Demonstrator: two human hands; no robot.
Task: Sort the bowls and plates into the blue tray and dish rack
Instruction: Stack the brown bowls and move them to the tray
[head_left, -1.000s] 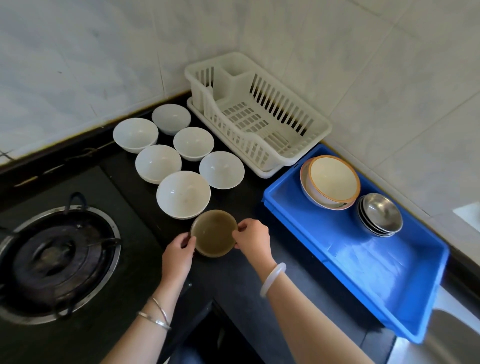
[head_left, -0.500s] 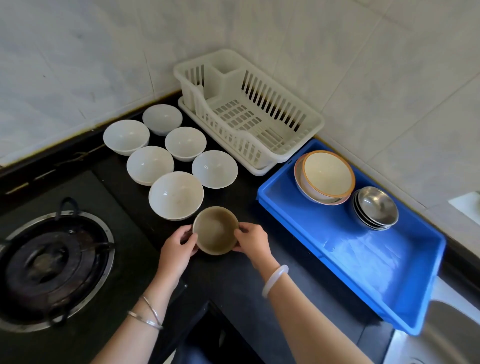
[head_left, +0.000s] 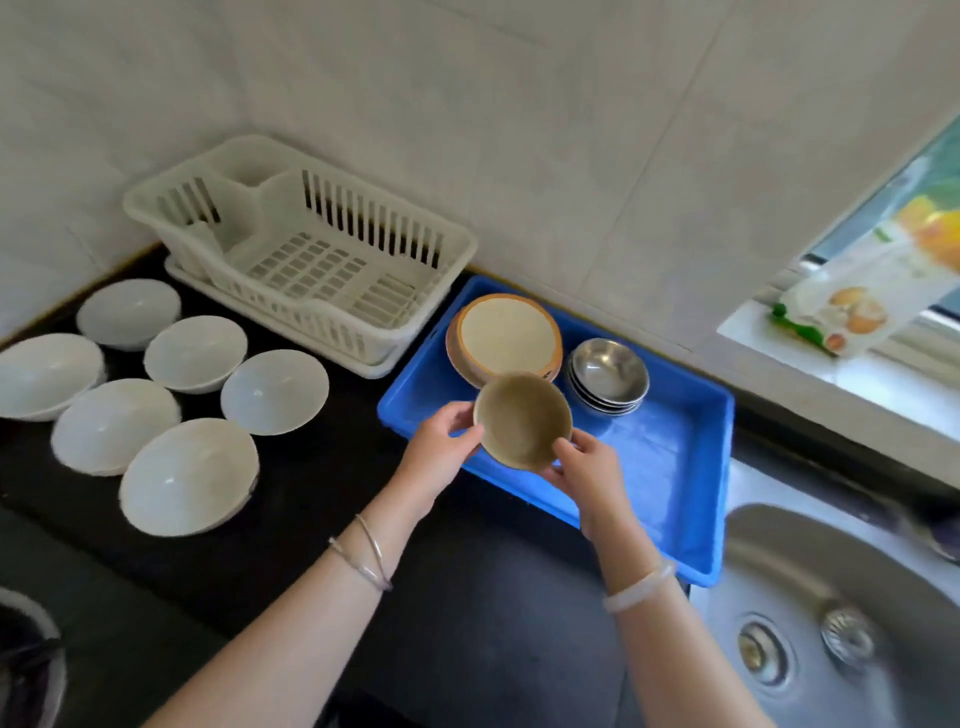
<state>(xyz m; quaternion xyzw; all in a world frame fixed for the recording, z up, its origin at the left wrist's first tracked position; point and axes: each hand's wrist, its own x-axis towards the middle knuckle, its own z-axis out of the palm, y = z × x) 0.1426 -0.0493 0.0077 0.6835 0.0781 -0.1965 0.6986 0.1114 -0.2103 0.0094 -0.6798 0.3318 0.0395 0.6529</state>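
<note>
Over the blue tray's (head_left: 696, 499) near-left edge, the left hand (head_left: 441, 452) and right hand (head_left: 587, 467) are gripping a brown bowl (head_left: 522, 418) by its rim; bare tray floor is lying open beneath.

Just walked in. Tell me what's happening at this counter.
A person is sorting dishes. Both hands, left hand and right hand, hold a small brown bowl over the blue tray, which already holds an orange-rimmed stack and a stack of steel bowls. Six white bowls sit on the black counter, and the white dish rack holds no dishes.
</note>
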